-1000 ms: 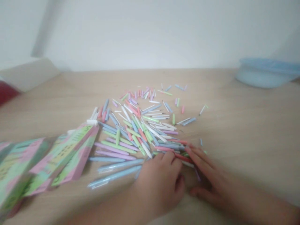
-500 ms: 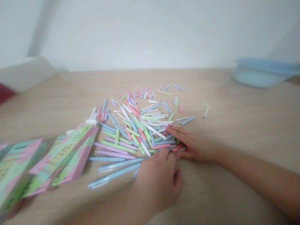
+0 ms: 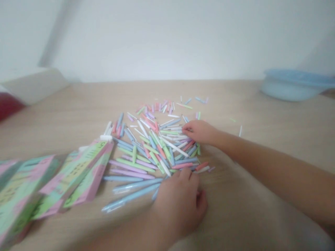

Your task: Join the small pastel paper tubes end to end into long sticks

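Note:
A loose heap of pastel pen parts lies on the wooden table: green barrels, purple barrels, white barrels and thin, dark-tipped refills. My left hand rests at the heap's front edge, fingers curled under; what they hold, if anything, is hidden. Left of it lie light blue pens in a shiny clear wrap. At the heap's right side is my right hand, its fingers pinched together by the white refills. Whether one is between them is too blurred to tell. A red piece lies between both hands.
Pink and green printed boxes overlap at the left. White parts sit at the end of one. Small coloured pieces are scattered behind the heap. A blue basin stands back right, a cream box back left, before a white wall.
My right hand has moved up and away from the heap's front right, and its fingers have drawn together. My left hand stays nearly in place. The whole view has shifted slightly.

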The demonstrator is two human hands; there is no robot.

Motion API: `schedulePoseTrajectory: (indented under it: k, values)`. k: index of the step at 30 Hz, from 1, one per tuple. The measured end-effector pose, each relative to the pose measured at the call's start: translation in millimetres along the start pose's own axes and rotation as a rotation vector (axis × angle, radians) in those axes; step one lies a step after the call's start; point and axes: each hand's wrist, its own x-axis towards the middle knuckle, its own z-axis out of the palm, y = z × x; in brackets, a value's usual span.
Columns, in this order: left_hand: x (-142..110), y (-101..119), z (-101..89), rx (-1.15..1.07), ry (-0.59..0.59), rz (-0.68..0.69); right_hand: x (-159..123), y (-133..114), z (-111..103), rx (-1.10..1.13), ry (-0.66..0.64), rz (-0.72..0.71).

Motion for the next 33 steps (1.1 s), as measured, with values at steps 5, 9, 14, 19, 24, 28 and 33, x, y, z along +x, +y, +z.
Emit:
schedulePoseTrajectory:
  k: [5, 9, 14, 19, 24, 28, 33]
  values:
    - [-1.0, -0.5, -0.2, 0.004, -0.003, 0.011, 23.8, -10.8, -11.2, -0.169, -0.193, -0.02]
    - [-0.6, -0.6, -0.5, 0.0, -0.005, 0.02, 36.0, -18.5, -12.8, -0.284, -0.245, -0.043]
    - [0.4, 0.6, -3.3, 0.003, -0.024, 0.019, 44.3, -29.6, -10.6, -0.382, -0.267, -0.045]
    - [-1.1, 0.3, -3.4, 0.001, -0.006, 0.031, 45.1, -47.1, -10.4, -0.425, -0.314, -0.065]
    - [-0.7, 0.0, -2.5, 0.001, 0.001, 0.042, 49.8, -49.5, -12.9, -0.418, -0.318, -0.061]
    - [-0.5, 0.5, -2.6, 0.007, 0.002, 0.042, 49.5, -40.4, -15.3, -0.385, -0.237, -0.039]
    - [-0.4, 0.3, -2.1, 0.015, 0.009, 0.063, 37.7, -38.1, -17.0, -0.323, -0.181, -0.052]
